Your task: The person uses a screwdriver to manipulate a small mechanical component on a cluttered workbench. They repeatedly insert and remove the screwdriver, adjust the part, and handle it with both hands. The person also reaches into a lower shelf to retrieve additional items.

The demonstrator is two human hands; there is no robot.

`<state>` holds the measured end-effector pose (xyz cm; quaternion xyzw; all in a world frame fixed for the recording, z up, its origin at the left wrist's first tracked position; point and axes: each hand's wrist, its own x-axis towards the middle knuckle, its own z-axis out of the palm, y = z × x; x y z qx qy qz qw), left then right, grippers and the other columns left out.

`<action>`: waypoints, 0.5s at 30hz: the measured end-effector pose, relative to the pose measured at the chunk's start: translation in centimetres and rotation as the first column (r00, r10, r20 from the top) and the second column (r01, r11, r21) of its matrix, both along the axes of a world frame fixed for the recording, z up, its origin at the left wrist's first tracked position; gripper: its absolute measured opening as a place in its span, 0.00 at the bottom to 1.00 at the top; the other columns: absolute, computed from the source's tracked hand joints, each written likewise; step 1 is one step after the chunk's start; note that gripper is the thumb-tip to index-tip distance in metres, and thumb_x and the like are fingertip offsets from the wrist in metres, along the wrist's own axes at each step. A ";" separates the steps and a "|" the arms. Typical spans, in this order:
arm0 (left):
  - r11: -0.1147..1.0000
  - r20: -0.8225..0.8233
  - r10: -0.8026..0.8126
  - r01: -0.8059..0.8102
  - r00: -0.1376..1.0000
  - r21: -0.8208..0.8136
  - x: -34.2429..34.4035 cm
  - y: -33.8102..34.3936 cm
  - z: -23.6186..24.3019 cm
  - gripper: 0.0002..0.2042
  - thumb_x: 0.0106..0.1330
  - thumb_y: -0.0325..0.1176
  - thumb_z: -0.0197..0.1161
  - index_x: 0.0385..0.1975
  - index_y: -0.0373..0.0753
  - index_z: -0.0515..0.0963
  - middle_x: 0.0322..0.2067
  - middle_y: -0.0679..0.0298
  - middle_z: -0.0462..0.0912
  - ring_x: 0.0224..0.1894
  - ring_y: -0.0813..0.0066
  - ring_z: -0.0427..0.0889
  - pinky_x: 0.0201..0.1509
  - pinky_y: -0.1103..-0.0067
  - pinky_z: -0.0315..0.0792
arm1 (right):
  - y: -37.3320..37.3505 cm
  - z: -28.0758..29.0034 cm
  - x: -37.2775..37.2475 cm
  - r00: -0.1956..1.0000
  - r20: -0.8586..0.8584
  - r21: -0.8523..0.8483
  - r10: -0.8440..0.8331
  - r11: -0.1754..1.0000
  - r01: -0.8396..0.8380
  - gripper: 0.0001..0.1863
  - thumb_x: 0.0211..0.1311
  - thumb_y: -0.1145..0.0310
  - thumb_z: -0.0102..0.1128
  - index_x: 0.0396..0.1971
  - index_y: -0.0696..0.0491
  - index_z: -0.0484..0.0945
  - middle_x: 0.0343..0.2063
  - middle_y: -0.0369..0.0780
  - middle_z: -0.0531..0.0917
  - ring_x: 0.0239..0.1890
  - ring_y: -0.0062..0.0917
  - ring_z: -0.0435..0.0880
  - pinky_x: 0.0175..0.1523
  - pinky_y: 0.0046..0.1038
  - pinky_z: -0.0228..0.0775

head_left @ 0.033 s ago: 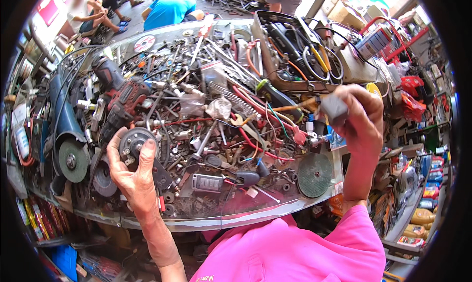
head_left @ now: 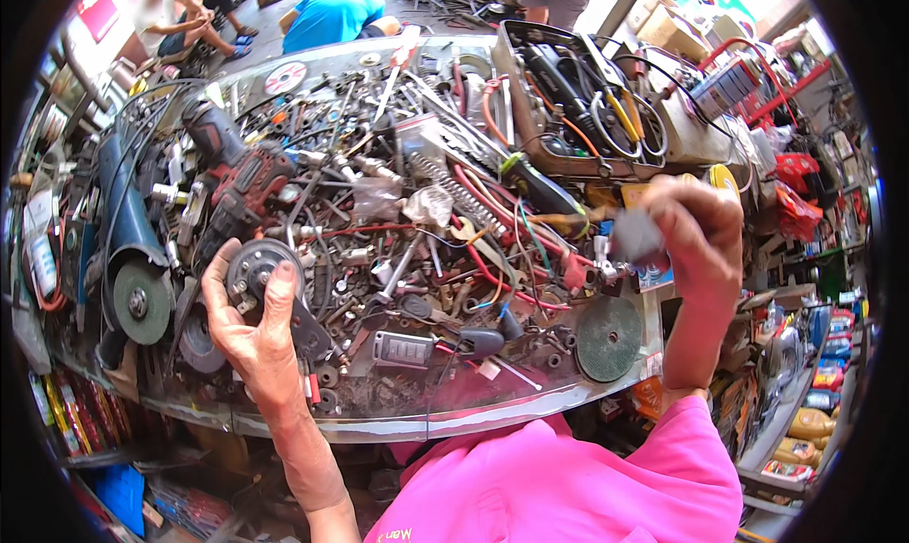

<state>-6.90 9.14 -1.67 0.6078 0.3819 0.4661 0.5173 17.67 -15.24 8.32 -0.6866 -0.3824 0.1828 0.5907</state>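
Note:
My left hand (head_left: 248, 344) is closed round a dark, round disc horn (head_left: 261, 257) with a nut at its centre, thumb across its face and fingers behind its left rim. Below the disc a flat dark bracket (head_left: 310, 335) sticks out. At the right, my right hand (head_left: 699, 231) is raised, its fingers pinching a small dark grey block (head_left: 637, 238) that is blurred by motion; its kind cannot be made out. The hands are well apart. Beneath them the glass-topped bench (head_left: 379, 427) is strewn with small metal parts.
A cordless drill (head_left: 241, 188) and angle grinder (head_left: 133, 249) lie at the left. A green grinding disc (head_left: 608, 338) and grey remote-like fob (head_left: 403, 350) are near the front edge. An open tool case (head_left: 592, 166) stands at the far right. A person in blue (head_left: 331, 15) is beyond the bench.
My right hand and the grey block have dipped slightly. The left hand keeps its hold on the disc horn, and the whole view has shifted a little.

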 end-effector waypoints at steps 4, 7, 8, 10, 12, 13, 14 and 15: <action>0.988 0.138 0.139 -0.128 0.981 -0.083 -0.3 0.4 0.5 0.26 0.61 0.31 0.72 0.58 0.34 0.70 0.42 0.62 0.80 0.36 0.78 0.80 0.36 0.83 0.75 | -0.2 0.4 0.4 0.797 0.414 -0.350 0.440 0.885 -0.307 0.05 0.57 0.73 0.68 0.30 0.58 0.83 0.20 0.40 0.80 0.20 0.30 0.80 0.25 0.28 0.68; 0.974 0.142 0.226 -0.224 0.964 -0.027 -0.9 1.2 0.1 0.25 0.61 0.34 0.72 0.57 0.36 0.72 0.40 0.64 0.80 0.29 0.82 0.79 0.23 0.85 0.75 | -0.9 -0.1 0.0 0.711 0.429 -0.557 0.557 0.783 -0.277 0.05 0.52 0.74 0.69 0.29 0.55 0.82 0.19 0.40 0.78 0.21 0.36 0.79 0.25 0.34 0.68; 0.971 0.152 0.240 -0.236 0.959 -0.042 -0.7 1.0 0.5 0.25 0.62 0.34 0.72 0.57 0.36 0.72 0.40 0.64 0.80 0.29 0.82 0.79 0.23 0.85 0.75 | -1.1 -0.3 -0.2 0.686 0.432 -0.599 0.586 0.755 -0.268 0.05 0.52 0.74 0.69 0.29 0.55 0.82 0.19 0.40 0.78 0.22 0.36 0.79 0.26 0.35 0.69; 0.966 0.169 0.257 -0.249 0.952 -0.064 -0.7 0.7 0.7 0.25 0.62 0.33 0.71 0.57 0.36 0.72 0.40 0.64 0.80 0.28 0.82 0.79 0.23 0.85 0.76 | -1.5 -1.2 -0.7 0.647 0.437 -0.669 0.625 0.707 -0.230 0.05 0.50 0.72 0.69 0.28 0.54 0.81 0.20 0.39 0.77 0.24 0.36 0.79 0.28 0.35 0.70; 0.975 0.211 0.204 -0.181 0.956 -0.126 -0.7 0.4 1.2 0.26 0.61 0.29 0.71 0.58 0.34 0.70 0.43 0.59 0.79 0.38 0.77 0.81 0.34 0.84 0.78 | -1.6 -1.8 -1.5 0.607 0.457 -0.747 0.650 0.651 -0.136 0.06 0.53 0.69 0.67 0.27 0.53 0.80 0.21 0.38 0.76 0.27 0.34 0.79 0.30 0.35 0.69; 0.978 0.236 0.170 -0.135 0.957 -0.157 -0.7 0.3 1.3 0.27 0.60 0.27 0.71 0.58 0.33 0.69 0.45 0.57 0.78 0.43 0.74 0.81 0.39 0.83 0.80 | -1.8 -2.3 -1.9 0.589 0.470 -0.776 0.658 0.625 -0.079 0.06 0.53 0.67 0.67 0.27 0.52 0.79 0.21 0.37 0.75 0.28 0.33 0.79 0.30 0.35 0.68; 0.980 0.226 0.155 -0.120 0.962 -0.158 -0.6 0.2 1.3 0.27 0.60 0.26 0.71 0.59 0.33 0.68 0.45 0.57 0.79 0.43 0.73 0.82 0.42 0.82 0.80 | -1.9 -2.9 -2.1 0.579 0.481 -0.779 0.658 0.624 -0.062 0.06 0.51 0.69 0.68 0.29 0.53 0.82 0.21 0.37 0.76 0.27 0.34 0.79 0.30 0.35 0.68; 0.985 0.195 0.157 -0.138 0.968 -0.106 -0.7 0.4 0.6 0.27 0.61 0.28 0.71 0.59 0.33 0.69 0.43 0.59 0.80 0.37 0.76 0.81 0.36 0.83 0.78 | -2.0 -3.0 -2.5 0.577 0.486 -0.787 0.656 0.616 -0.038 0.07 0.51 0.68 0.69 0.29 0.53 0.82 0.21 0.37 0.77 0.27 0.34 0.79 0.30 0.35 0.67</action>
